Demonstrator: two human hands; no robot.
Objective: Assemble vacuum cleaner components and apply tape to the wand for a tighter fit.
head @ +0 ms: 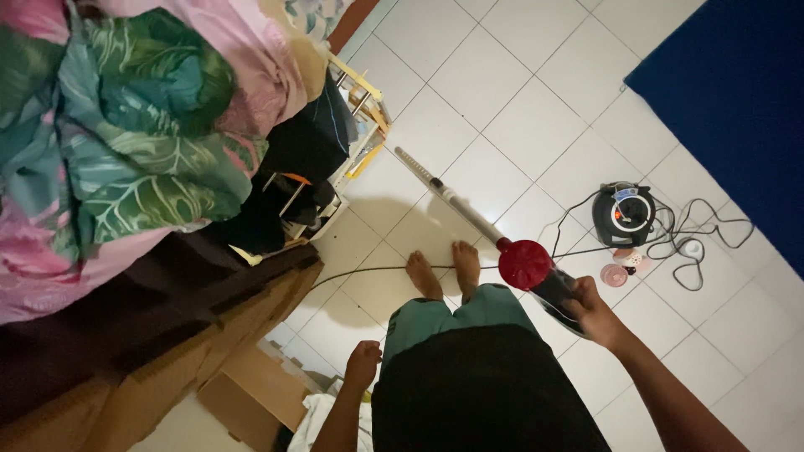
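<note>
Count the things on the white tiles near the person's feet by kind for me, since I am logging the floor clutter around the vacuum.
Stick vacuum, held in the right hand: 1
Black round cooker-like appliance: 1
Small pink round items: 2
White plug adapter: 1
Total: 5
The left hand holds nothing.

Room's dim overall, w/ a cool, greyish cast. Brightest patch is the white tile floor [536,125] at centre-top, faint sheen there, no hard glare. Soft shadow falls on the tiles left of the bare feet [444,272], toward the shelf rack [356,146]. Left side and bottom go murky; dark clothing loses detail. Blue mat [737,100] nearly black at its far edge. Wide-angle bend at edges; tile lines fan out. Slight grain, bedding [126,142] a bit soft.
</note>
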